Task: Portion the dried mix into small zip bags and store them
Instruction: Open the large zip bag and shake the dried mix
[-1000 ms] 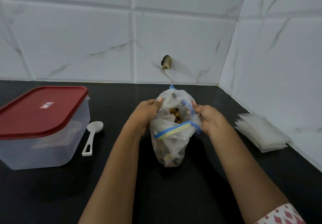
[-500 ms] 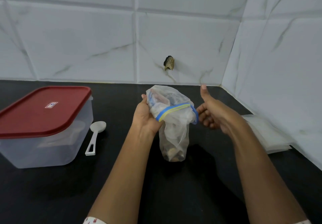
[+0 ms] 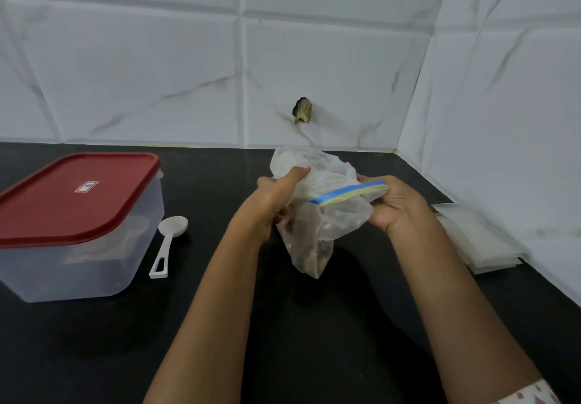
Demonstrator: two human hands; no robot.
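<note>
Zip bag [image 3: 327, 215] w/ dried mix | left hand [image 3: 273, 196] + right hand [image 3: 396, 205] grip it

right hand [image 3: 397, 205]: back after letting go; now pinching the zip strip [image 3: 352, 192] at its end.
left hand [image 3: 273, 196]: moved from mouth rim to a bunched hold on the zip bag [image 3: 317, 234], thumb on top.
zip strip: gaping loop earlier, now flat, stretched from left grip into right grip.
zip bag: upright before, now slanting below both grips.

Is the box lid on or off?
On: the red lid sits flat on the clear box, covering its whole rim.
</note>
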